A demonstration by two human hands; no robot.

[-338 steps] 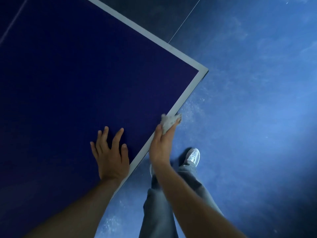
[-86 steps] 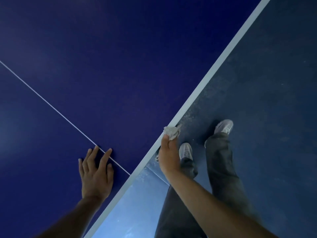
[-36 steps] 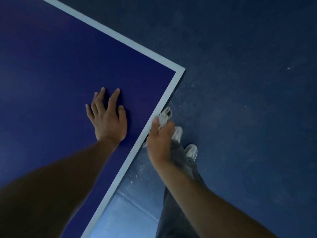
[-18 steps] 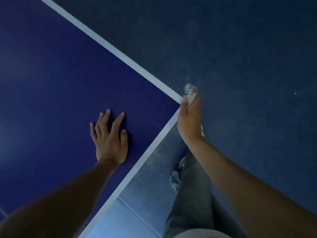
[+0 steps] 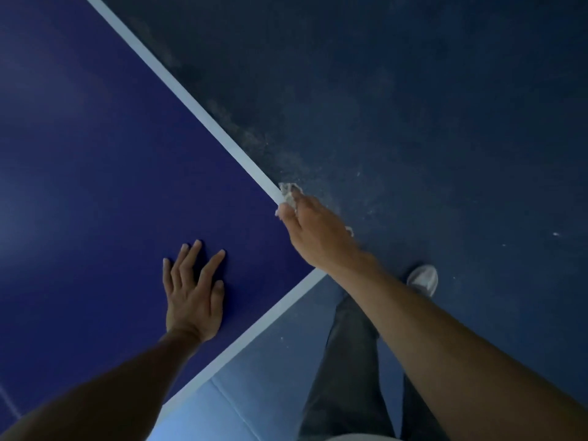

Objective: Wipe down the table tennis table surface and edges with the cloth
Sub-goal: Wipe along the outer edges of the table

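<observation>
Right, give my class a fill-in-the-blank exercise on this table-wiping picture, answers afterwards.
1. The left hand lies on the table tennis table holding ____.
2. The right hand grips the cloth at the table's ____ border stripe.
3. One pale ____ shows on the floor.
Answers: nothing; white; shoe.
</observation>
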